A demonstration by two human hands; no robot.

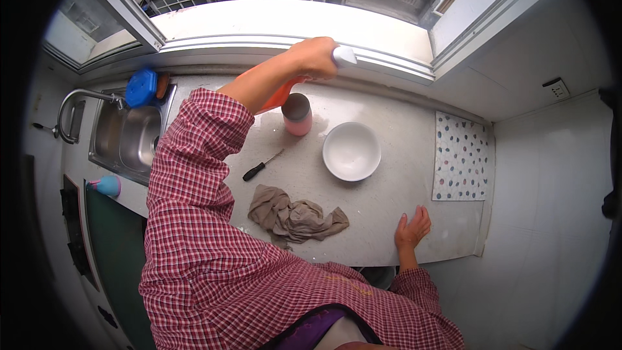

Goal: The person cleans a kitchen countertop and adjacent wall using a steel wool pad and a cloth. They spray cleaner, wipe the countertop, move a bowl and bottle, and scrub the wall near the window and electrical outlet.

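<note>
My left hand is raised near the window track and wraps around the neck of an orange spray bottle. The bottle's white nozzle points to the right, and my forearm hides part of its body. My right hand rests at the counter's front right, holding nothing, thumb apart from the fingers. Between the hands stand a pink jar with a dark lid and a white bowl. A black-handled screwdriver lies left of the bowl. Nearer my body is a crumpled brown cloth.
A spotted board or mat lies at the counter's right end. At left are a steel double sink, a curved faucet, a blue plastic item and a light-blue bottle. The window frame is open; a wall socket sits at right.
</note>
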